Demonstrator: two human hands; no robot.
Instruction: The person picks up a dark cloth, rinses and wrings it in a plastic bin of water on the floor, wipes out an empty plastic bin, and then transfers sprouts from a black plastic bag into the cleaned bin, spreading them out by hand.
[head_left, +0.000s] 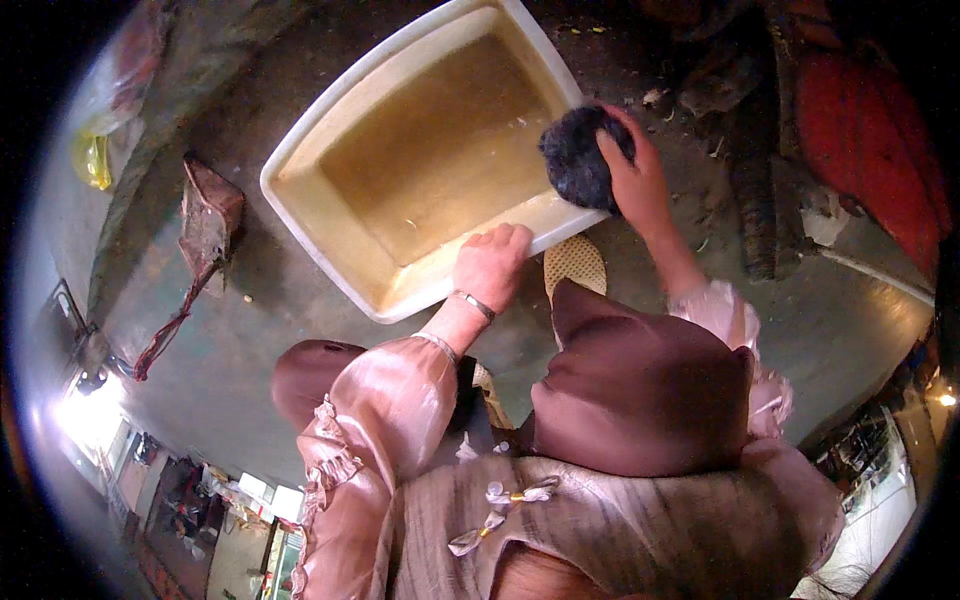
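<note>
A large white plastic basin (420, 295) stands on the floor before me, stained yellowish-brown inside, with what looks like shallow murky water and a few light bits at its bottom. My left hand (493, 262) grips the basin's near rim, its fingers bent over the edge. At the right corner of the rim, my right hand (636, 169) holds a dark, bunched, fuzzy cloth or pad (583, 157). The underside of that pad is hidden, so I cannot tell whether it touches the basin.
A rusty metal dustpan (210, 217) with a long handle lies left of the basin. A yellow plastic bag (94, 161) is at the far left. Red material (862, 142) and a dark ribbed object (757, 202) are at the right. My sandal (576, 259) is beside the basin's near edge.
</note>
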